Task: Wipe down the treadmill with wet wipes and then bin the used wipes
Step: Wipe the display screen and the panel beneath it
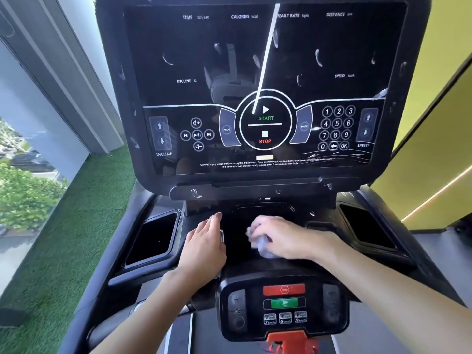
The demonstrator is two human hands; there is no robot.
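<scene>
While L hand (204,242) lies flat, fingers straight, on the treadmill (255,192), R hand (283,236) has its grip curled round a crumpled wet wipe (263,247), pressed on the tray (237,223) centre below the screen (255,60).

2 bare forearms reach forward from the lower edge. Left hand (204,242): palm down, fingers straight and together, pointing ahead. Right hand (282,236): palm down, angled toward the left, fingers curled round a crumpled wipe (263,247). Hands near, not touching.
</scene>
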